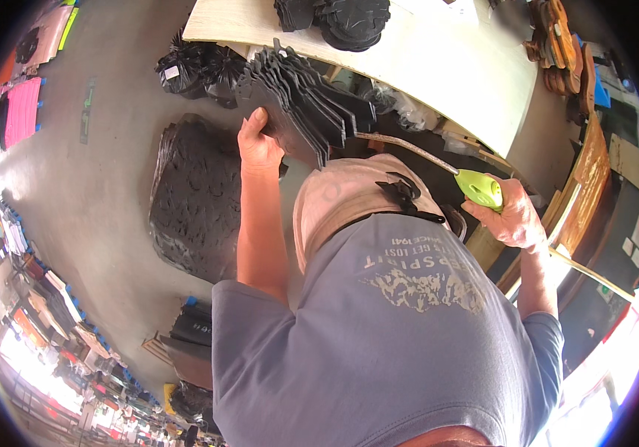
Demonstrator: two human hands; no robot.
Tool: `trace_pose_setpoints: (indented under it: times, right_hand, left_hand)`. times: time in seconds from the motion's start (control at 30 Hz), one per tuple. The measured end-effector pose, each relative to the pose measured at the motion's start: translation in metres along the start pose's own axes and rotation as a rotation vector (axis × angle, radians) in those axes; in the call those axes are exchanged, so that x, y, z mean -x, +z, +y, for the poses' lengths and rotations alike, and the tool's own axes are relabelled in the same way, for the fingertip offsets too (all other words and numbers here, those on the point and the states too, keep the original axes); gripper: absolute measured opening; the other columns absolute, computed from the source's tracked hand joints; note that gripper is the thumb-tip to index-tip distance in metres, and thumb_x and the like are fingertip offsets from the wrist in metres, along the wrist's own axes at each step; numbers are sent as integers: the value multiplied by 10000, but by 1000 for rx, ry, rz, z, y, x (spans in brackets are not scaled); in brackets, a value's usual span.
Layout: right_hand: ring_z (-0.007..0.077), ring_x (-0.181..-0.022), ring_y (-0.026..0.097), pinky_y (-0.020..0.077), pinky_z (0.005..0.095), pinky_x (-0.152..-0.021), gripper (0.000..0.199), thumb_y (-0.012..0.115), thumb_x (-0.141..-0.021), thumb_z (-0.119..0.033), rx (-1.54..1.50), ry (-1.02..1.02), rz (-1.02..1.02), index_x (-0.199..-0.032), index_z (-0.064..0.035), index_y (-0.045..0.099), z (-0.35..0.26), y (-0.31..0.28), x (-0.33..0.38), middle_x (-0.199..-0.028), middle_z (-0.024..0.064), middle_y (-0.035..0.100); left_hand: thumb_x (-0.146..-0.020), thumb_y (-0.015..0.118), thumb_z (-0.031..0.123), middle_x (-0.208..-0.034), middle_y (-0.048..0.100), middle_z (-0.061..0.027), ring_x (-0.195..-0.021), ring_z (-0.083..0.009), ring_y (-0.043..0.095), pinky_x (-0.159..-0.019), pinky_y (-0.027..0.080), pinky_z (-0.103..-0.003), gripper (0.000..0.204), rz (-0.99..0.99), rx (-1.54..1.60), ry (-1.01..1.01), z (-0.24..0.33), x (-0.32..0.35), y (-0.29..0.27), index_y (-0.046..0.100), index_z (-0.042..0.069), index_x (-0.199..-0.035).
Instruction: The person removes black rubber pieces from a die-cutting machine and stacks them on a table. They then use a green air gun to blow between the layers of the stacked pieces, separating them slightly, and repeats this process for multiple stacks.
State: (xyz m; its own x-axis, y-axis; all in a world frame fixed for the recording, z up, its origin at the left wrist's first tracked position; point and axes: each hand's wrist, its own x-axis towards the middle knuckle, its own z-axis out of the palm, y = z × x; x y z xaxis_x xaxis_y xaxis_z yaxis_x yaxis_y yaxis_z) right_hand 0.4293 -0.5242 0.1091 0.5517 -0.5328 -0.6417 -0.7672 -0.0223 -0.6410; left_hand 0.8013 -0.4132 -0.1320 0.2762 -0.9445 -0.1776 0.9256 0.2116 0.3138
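Observation:
My left hand (260,145) is closed on the near left end of a fanned stack of black cut sheets (297,97). Its thumb shows, while the other fingers are mostly hidden by the sheets. The stack hangs above my lap, beside the table edge, its layers spread in uneven steps. On the right, my right hand (513,216) is wrapped around the lime-green handle of a tool (479,189). A long, thin, brownish shaft runs from that handle toward the stack. Its far tip meets or passes behind the sheets; I cannot tell which.
A pale wooden table (453,67) lies ahead, with piles of black cut pieces (353,22) on it. Black plastic bags (196,71) sit at its left. A large black textured bundle (196,197) rests on the floor at left. Brown curved pieces (558,45) are stacked at far right.

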Motion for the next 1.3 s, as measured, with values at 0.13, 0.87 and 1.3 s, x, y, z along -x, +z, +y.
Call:
trace_pose_setpoints:
  times: [0.13,0.87,1.3]
  right_hand:
    - [169,-724,659,527,332,-713,405,760,-915,-201,-13,106,-8,-1263,-7,684,18,-9,-3,-814,92,729]
    - [151,-1085,620,563,307,-848,762,778,-939,-339,-836,-254,46,-1512,13,421,-35,79,-190,-1248,114,632]
    - [355,-1425,454,363,436,-1181,997,689,-909,-651,-615,-16,730,-1548,49,378,-6,16,-328,-1509,276,484]
  left_hand:
    - [-907,720,133,-1210,712,-154,-1099,-315,697,-983,562,-472,427,-119,-50,-37,10,0,7,621,-24,-1292]
    - [-998,625,108,-1356,632,-127,-1253,-259,608,-1068,494,-421,439,163,-585,-49,-3,-78,112,540,12,-1417]
    - [-894,794,207,-1235,704,-97,-1099,-169,659,-979,520,-322,567,-75,-1168,-283,57,-321,81,599,11,-1390]
